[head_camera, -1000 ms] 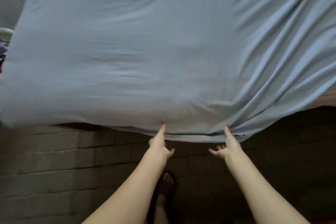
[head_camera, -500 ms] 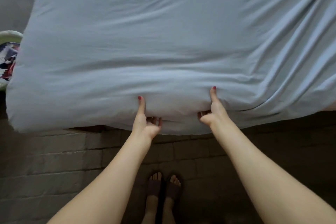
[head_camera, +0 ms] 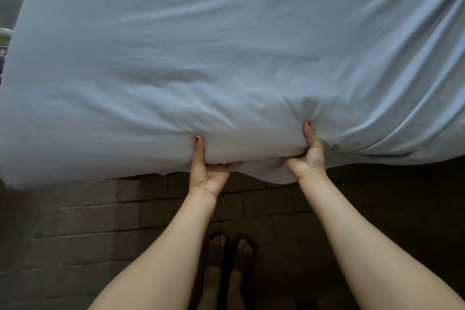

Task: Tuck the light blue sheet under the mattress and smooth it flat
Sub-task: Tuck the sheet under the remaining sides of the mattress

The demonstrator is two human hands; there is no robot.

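The light blue sheet [head_camera: 226, 58] covers the mattress and fills the upper two thirds of the view. It lies fairly flat at the left, with long diagonal folds at the right. My left hand [head_camera: 206, 171] grips the covered mattress edge at the near side, thumb on top and fingers curled underneath. My right hand [head_camera: 307, 158] grips the same edge a little to the right, thumb pressed into a pucker of cloth. Between and below my hands a loose flap of sheet hangs down. The mattress itself is hidden by the cloth.
A dark brick-patterned floor [head_camera: 100, 221] lies below the bed edge. My feet in sandals [head_camera: 229, 257] stand close together just under my hands. A small colourful object [head_camera: 3, 43] peeks out at the far left edge.
My hands rose from the hanging hem to the mattress edge and now clutch it with fingers underneath. The edge has lifted slightly, bunching cloth around both thumbs.
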